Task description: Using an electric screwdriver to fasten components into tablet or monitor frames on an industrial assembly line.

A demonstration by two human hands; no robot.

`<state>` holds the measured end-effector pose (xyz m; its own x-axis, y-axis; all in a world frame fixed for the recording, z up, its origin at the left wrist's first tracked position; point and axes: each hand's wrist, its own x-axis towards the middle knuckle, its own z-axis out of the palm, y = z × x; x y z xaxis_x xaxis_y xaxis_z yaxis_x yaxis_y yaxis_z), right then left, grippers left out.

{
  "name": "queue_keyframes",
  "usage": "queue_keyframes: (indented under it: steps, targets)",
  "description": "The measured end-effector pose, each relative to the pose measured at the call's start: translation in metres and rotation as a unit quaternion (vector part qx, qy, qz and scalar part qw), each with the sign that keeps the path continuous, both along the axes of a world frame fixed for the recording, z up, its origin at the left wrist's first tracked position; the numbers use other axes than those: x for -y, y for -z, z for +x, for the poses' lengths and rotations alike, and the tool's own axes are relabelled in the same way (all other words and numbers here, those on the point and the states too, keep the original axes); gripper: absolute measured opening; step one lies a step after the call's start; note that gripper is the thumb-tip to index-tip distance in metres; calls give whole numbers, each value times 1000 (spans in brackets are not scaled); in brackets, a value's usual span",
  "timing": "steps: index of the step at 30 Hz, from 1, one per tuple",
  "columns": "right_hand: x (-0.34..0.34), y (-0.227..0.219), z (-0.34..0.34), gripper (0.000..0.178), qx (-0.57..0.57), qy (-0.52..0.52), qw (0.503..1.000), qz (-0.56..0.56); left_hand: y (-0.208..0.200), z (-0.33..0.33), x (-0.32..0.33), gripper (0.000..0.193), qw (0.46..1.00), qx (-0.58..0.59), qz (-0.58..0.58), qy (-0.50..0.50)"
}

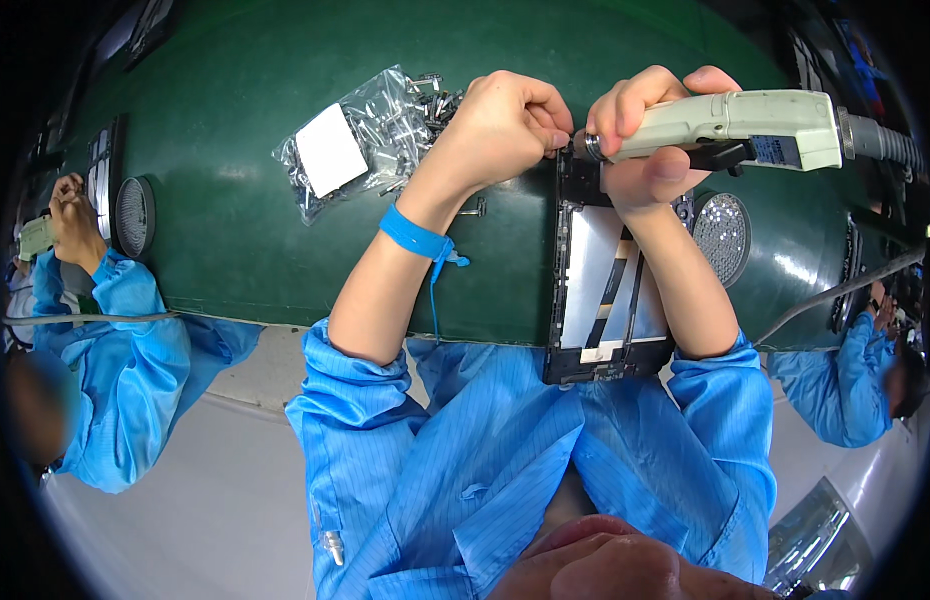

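My right hand [650, 125] is wrapped round a pale green electric screwdriver [720, 120], which lies nearly level with its tip pointing left. That tip meets the far left corner of an opened tablet-like device [590, 275] with a black frame and silver inner panel. At the same corner my left hand [515, 125] has its fingers pinched together, close to the tip. Whatever is between those fingers is too small or hidden to make out. A blue wrist strap [415, 235] circles my left wrist, with its cord hanging down.
Left of my left hand lies a clear plastic bag [385, 120] of small metal parts with a white label. One loose part [475, 207] is on the green table [235, 230]. A round dish [723, 235] of small shiny pieces sits right of the device. Co-workers in blue sit either side.
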<state>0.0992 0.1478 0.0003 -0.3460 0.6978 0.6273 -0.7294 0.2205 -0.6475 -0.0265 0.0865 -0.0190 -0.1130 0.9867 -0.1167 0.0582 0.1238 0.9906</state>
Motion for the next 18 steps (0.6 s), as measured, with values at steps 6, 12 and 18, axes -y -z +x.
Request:
queue_keyframes:
  steps: [6,12,18]
  targets:
    - [0,1,0,66,2,-6,1000,0,-5,-1,1,9,999,-24,-35,32]
    - [-1,4,1,66,8,-8,1000,9,-4,0,0,8,999,-36,-30,29]
    - [2,0,4,64,107,48,993,35,-5,0,1,9,999,-30,-29,26]
